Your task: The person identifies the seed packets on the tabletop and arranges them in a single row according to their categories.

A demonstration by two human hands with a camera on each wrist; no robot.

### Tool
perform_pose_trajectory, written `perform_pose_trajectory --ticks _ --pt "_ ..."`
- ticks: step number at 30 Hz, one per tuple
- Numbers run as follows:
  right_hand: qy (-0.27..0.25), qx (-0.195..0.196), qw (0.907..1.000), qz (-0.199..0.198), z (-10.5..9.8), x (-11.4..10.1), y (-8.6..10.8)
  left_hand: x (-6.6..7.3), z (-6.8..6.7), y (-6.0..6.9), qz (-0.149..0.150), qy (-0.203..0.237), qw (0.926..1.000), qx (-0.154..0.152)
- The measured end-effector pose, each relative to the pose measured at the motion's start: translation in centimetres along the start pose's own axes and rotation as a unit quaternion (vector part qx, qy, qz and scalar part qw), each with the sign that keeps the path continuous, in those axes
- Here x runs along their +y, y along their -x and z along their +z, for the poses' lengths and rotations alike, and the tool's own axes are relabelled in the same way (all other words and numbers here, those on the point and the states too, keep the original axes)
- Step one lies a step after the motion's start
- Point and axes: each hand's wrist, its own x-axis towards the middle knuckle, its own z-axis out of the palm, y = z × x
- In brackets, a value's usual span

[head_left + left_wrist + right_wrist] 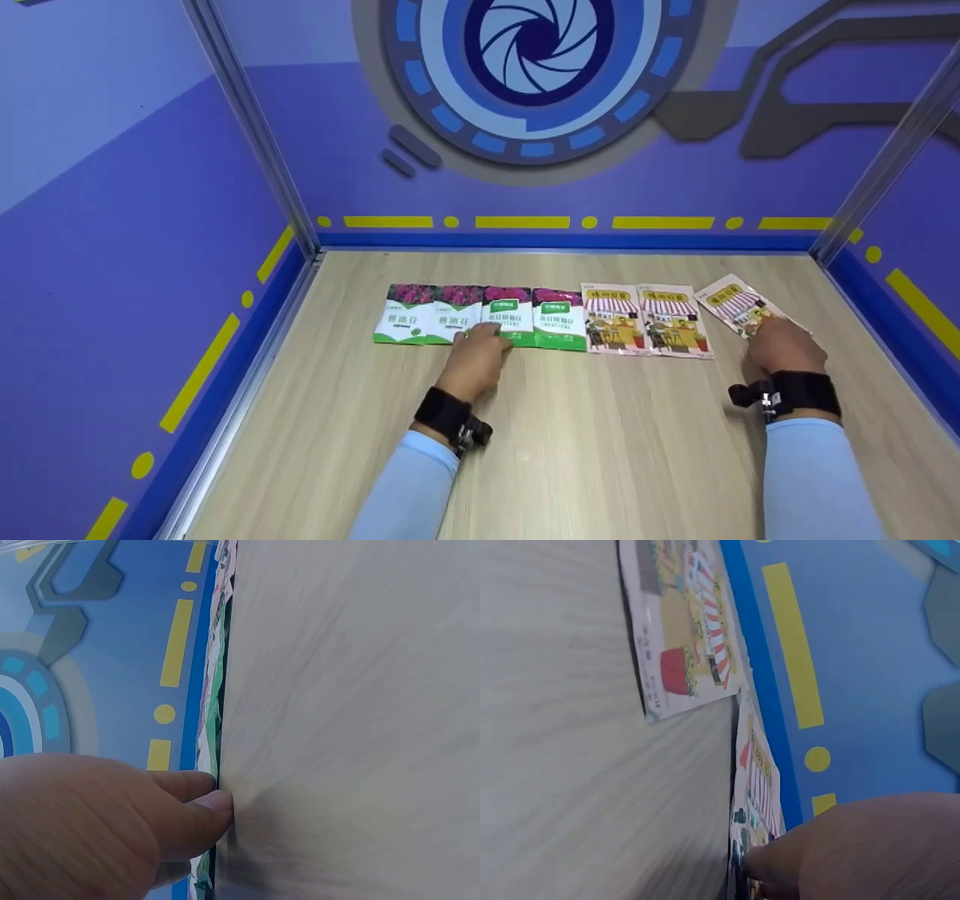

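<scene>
Several seed packets lie side by side in a row. At the left are green-and-white flower packets (403,315); right of them are two pink packets (615,319) printed with a striped awning. My left hand (474,360) touches the lower edges of the middle green packets with relaxed fingertips (214,802). Apart from the row at its right end, another pink packet (739,300) lies tilted, its upper-left corner close to the neighbouring packet. My right hand (787,349) pinches its lower right part; in the right wrist view, the thumb (769,859) is on this packet's edge.
The packets lie on a wood-grain tabletop (585,450). Behind it stands a blue printed wall panel (525,195), with further panels at left (112,262) and right. Metal posts (255,127) mark the back corners.
</scene>
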Motion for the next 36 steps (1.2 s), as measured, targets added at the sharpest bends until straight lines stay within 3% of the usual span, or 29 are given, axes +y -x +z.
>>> perform_pose_trajectory --ticks 10,21,36 --pt "-0.043 0.066 0.9968 0.015 2.2 -0.8 1.9 0.1 0.2 0.0 -0.002 0.003 1.0 -0.001" --pt "-0.071 0.048 0.9963 0.01 3.2 -0.9 1.7 0.1 -0.1 0.1 0.002 0.001 1.0 0.004" --pt "-0.052 0.053 0.9969 -0.026 3.4 -1.7 2.3 0.1 0.1 0.0 -0.004 -0.01 0.9999 -0.005"
